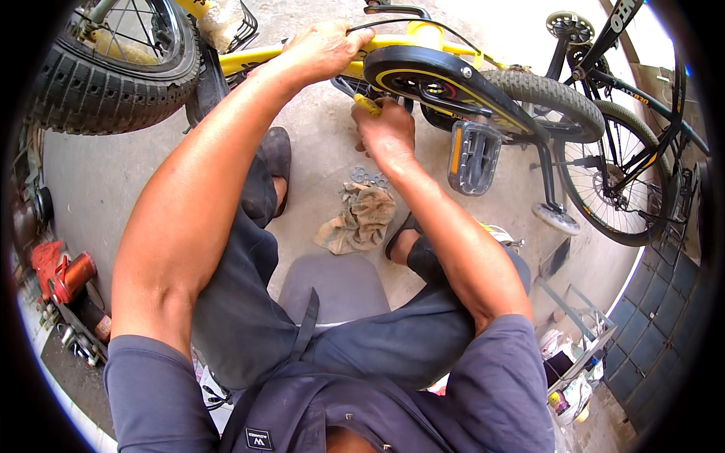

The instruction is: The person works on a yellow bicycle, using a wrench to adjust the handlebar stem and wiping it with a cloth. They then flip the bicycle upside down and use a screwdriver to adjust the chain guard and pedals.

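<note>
In front of me is a small yellow bicycle, its yellow frame (257, 56) running across the top of the view. My left hand (325, 51) is wrapped round that frame tube, close to a thin black cable. Just below, my right hand (387, 134) is closed on a yellow-handled tool (368, 104); its working end lies by the underside of the frame, and its exact kind is hard to make out. To the right of both hands sit the black chain guard (400, 63) with yellow lines and a pedal (474, 158) with an orange reflector.
On the concrete floor between my feet lie a crumpled brown rag (361, 217) and a flat metal multi-wrench (368, 177). A knobby tyre (113, 98) stands upper left. Another bicycle's wheel (612, 174) is on the right. Red items (64, 268) are at left; a wire rack (585, 317) is lower right.
</note>
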Motion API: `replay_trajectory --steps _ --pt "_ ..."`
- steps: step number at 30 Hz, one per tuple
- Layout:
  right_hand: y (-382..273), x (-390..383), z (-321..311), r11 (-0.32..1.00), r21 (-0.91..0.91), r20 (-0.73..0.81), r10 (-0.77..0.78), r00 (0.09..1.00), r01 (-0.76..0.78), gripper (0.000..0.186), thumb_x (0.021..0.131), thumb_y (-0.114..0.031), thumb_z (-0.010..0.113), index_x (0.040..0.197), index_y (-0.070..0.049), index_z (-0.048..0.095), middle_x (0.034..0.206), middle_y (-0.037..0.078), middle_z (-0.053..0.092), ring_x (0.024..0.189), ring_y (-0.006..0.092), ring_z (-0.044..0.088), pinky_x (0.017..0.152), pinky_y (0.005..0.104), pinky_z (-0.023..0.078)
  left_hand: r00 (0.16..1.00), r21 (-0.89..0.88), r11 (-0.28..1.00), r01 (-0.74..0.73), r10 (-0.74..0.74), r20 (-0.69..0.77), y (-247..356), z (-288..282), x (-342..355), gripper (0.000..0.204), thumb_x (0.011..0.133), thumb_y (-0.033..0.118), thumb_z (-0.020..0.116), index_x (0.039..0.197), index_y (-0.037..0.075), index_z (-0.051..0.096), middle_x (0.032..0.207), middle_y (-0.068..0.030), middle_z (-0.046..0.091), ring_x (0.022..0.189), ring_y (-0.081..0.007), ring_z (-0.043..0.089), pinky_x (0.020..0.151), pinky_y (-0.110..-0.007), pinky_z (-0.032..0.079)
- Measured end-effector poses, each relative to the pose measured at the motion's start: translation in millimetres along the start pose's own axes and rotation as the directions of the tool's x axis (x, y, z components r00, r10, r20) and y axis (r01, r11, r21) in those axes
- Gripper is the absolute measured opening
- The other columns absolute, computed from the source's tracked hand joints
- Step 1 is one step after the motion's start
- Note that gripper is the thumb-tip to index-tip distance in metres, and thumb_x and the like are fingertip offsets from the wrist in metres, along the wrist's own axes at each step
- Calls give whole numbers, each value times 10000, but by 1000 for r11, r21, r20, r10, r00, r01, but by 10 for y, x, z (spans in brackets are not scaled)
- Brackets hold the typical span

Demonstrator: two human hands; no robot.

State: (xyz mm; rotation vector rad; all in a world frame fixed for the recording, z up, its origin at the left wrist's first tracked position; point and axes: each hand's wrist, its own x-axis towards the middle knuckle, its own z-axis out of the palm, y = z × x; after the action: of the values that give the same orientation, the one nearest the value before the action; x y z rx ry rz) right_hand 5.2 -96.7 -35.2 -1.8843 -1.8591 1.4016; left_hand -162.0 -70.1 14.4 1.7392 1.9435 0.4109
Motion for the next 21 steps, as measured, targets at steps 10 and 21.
replay_trajectory --steps 10,21 --pt "82 -82 -9 998 23 -54 -53 997 54 409 790 -333 596 906 53 666 745 193 663 725 320 656 701 394 508 986 -140 976 165 -160 41 -105 76 103 532 935 544 446 1167 105 639 1145 -225 640 1099 -387 597 954 -473 440" --pt "-43 -776 -405 926 -196 -39 -336 941 323 308 772 -278 627 884 6 666 841 242 673 825 386 671 758 447 531 956 59 969 240 -225 -188 134 -13 3 542 924 443 508 1248 17 594 1196 -207 637 1141 -330 600 991 -378 432"
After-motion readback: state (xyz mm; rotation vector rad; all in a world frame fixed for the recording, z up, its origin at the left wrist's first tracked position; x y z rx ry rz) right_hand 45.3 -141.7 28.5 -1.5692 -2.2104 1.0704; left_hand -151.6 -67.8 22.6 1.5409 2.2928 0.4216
